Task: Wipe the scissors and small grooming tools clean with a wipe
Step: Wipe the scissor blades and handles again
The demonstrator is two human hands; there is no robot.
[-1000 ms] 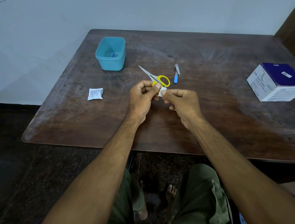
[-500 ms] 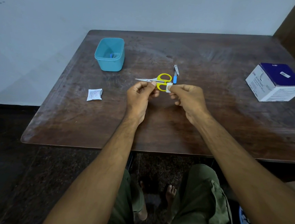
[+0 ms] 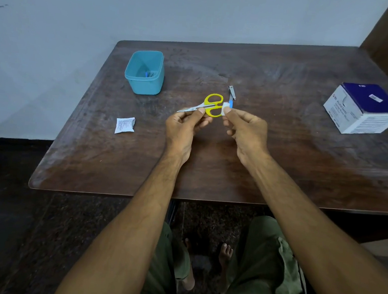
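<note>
Small scissors (image 3: 212, 105) with yellow handles are held above the middle of the wooden table (image 3: 280, 153), blades pointing left. My left hand (image 3: 185, 127) pinches them near the pivot. My right hand (image 3: 247, 130) pinches a small white wipe (image 3: 226, 107) against the outer edge of the right handle loop. A nail clipper (image 3: 231, 93) with a blue part lies on the table just behind the wipe.
A teal plastic tub (image 3: 145, 73) with a small blue item inside stands at the back left. A torn white sachet (image 3: 125, 125) lies left of my hands. A white and blue box (image 3: 365, 109) sits at the right edge.
The scissors have turned from pointing up-left to pointing left, and the handles are now clear of my fingers. My right hand has carried the wipe to the right handle loop.
</note>
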